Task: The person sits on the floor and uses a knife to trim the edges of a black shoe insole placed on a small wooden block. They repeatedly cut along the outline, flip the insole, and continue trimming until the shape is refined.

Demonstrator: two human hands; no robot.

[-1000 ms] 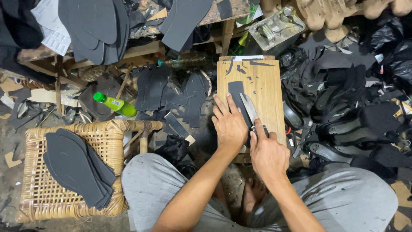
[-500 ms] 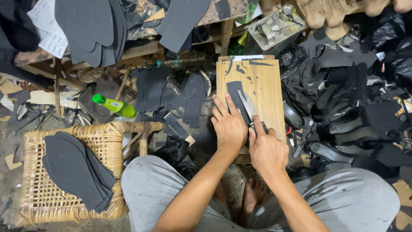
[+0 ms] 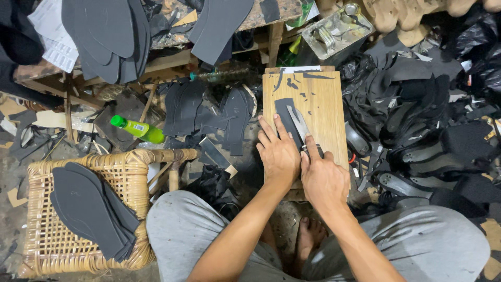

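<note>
Head camera looks straight down at a wooden cutting board (image 3: 323,99) that rests in front of the seated person's knees. On the near half of the board lies a dark strip of sheet material (image 3: 286,117). The left hand (image 3: 279,154) lies flat and open on the board's near left part, fingers spread, pressing on the strip's lower end. The right hand (image 3: 323,180) is closed around the handle of a knife (image 3: 300,125), forefinger stretched along it; the pale blade lies across the strip, pointing away from the person. Small dark offcuts dot the far end of the board.

Left of the board, a wicker stool (image 3: 47,240) carries a stack of dark shoe insoles (image 3: 88,209). A green bottle (image 3: 138,129) lies on the floor between the stool and the board. More insoles (image 3: 112,36) hang over a wooden shelf beyond the bottle. Right of the board, dark soles and scraps (image 3: 433,141) are heaped. A metal tray (image 3: 336,31) sits beyond the board's far right corner.
</note>
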